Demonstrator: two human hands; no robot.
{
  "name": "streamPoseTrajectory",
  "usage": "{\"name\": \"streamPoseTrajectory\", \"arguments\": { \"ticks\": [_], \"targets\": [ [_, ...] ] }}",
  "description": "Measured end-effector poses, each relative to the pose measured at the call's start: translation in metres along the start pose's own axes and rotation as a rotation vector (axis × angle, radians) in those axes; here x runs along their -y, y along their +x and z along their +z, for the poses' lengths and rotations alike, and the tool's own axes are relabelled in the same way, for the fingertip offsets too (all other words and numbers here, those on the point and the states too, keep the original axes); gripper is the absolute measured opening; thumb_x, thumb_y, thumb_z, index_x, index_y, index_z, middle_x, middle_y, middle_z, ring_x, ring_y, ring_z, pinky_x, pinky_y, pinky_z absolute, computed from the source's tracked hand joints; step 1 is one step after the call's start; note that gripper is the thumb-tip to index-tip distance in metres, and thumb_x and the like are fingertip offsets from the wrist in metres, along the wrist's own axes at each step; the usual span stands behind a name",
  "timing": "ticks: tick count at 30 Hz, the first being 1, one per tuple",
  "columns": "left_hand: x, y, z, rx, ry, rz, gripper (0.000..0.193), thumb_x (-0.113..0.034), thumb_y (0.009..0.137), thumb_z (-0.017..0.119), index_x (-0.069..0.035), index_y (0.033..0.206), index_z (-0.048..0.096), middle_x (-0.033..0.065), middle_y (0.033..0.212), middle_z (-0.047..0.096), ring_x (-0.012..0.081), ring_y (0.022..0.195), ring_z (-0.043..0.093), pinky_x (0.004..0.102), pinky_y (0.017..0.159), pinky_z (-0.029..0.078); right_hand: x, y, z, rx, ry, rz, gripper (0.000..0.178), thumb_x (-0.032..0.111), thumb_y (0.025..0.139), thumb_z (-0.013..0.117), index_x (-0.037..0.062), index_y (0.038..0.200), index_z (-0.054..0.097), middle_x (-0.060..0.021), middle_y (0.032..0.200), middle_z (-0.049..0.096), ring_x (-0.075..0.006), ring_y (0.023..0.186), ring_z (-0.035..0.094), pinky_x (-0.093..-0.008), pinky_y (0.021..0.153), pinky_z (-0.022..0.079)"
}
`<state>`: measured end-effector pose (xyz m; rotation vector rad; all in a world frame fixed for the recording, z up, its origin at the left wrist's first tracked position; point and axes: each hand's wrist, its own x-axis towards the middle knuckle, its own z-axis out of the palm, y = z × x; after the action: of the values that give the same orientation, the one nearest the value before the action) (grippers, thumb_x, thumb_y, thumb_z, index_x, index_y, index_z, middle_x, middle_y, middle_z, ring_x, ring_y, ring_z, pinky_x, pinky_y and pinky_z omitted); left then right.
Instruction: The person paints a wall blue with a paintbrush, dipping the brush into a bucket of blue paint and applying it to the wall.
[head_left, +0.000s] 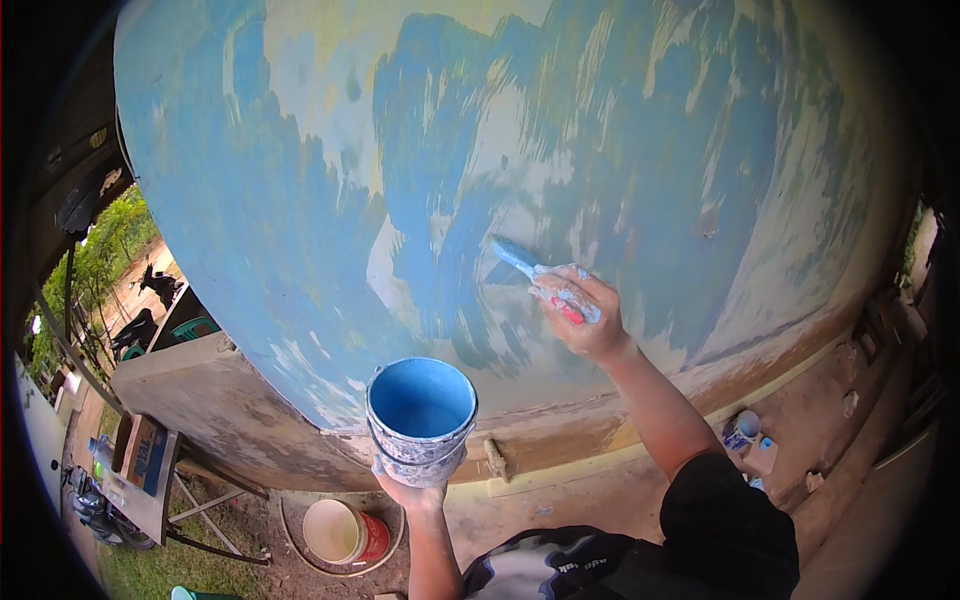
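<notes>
My right hand is closed round the handle of a paintbrush, which is smeared with blue paint. The bristle end points up and left against the wall, on which streaky blue paint lies over a paler ground. Paint also spots my fingers. Lower down, my left hand supports a paint bucket from beneath, its fingers partly hidden by it. The bucket is upright, its outside crusted with pale paint, its inside blue. A wire handle hangs down across its front.
A cream and red bucket stands on the ground below left. Further left is a table with a cardboard box and a bottle. A small tap or pipe stub juts from the wall's base. Paint containers sit on the floor at right.
</notes>
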<state>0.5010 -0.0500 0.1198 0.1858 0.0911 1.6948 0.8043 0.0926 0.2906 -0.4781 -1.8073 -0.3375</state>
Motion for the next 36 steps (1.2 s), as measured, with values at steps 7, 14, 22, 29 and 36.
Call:
{"name": "streamPoseTrajectory", "arguments": {
  "ticks": [7,14,22,29,36],
  "targets": [
    [0.006,-0.001,0.011,-0.051,-0.049,0.055,0.065,-0.050,0.102,0.042,-0.008,0.152,0.048,0.0206,0.158,0.047,0.0480,0.137,0.051,0.0738,0.104,0.046,-0.016,-0.001,0.022,-0.094,-0.137,-0.061,0.040,-0.002,0.075,0.077,0.0075,0.113,0.076,-0.0111,0.114,0.072,-0.0311,0.094,0.072,-0.0398,0.075,0.062],
    [0.003,-0.007,0.002,-0.095,-0.016,0.071,0.067,-0.051,0.100,0.042,-0.010,0.153,0.048,0.0195,0.157,0.048,0.0472,0.137,0.051,0.0730,0.105,0.046,0.005,-0.044,0.040,0.278,-0.042,-0.164,0.036,0.006,0.077,0.079,0.0056,0.113,0.075,-0.0107,0.114,0.072,-0.0298,0.091,0.072,-0.0375,0.074,0.062],
    [0.020,-0.013,0.015,-0.098,-0.042,0.067,0.064,-0.050,0.102,0.042,-0.009,0.151,0.049,0.0182,0.155,0.050,0.0436,0.135,0.053,0.0694,0.105,0.047,-0.020,-0.002,-0.008,-0.071,-0.106,-0.075,0.040,0.004,0.078,0.079,0.0102,0.118,0.075,-0.0104,0.115,0.072,-0.0288,0.095,0.074,-0.0392,0.076,0.062],
    [0.033,-0.019,0.029,-0.018,-0.011,0.035,0.056,-0.045,0.106,0.040,-0.009,0.146,0.053,0.0171,0.152,0.054,0.0401,0.132,0.056,0.0655,0.105,0.049,-0.006,-0.057,0.007,0.019,-0.116,0.091,0.034,0.001,0.084,0.075,0.0032,0.118,0.074,-0.0147,0.110,0.073,-0.0324,0.093,0.073,-0.0407,0.078,0.061],
    [0.040,-0.021,0.012,-0.131,0.036,0.054,0.060,-0.049,0.104,0.037,-0.012,0.148,0.052,0.0179,0.155,0.052,0.0435,0.136,0.053,0.0729,0.105,0.044,-0.006,0.046,-0.016,-0.195,0.252,0.240,0.011,0.005,0.093,0.074,-0.0021,0.102,0.073,-0.0172,0.091,0.074,-0.0325,0.073,0.069,-0.0383,0.072,0.058]
  ]
}}
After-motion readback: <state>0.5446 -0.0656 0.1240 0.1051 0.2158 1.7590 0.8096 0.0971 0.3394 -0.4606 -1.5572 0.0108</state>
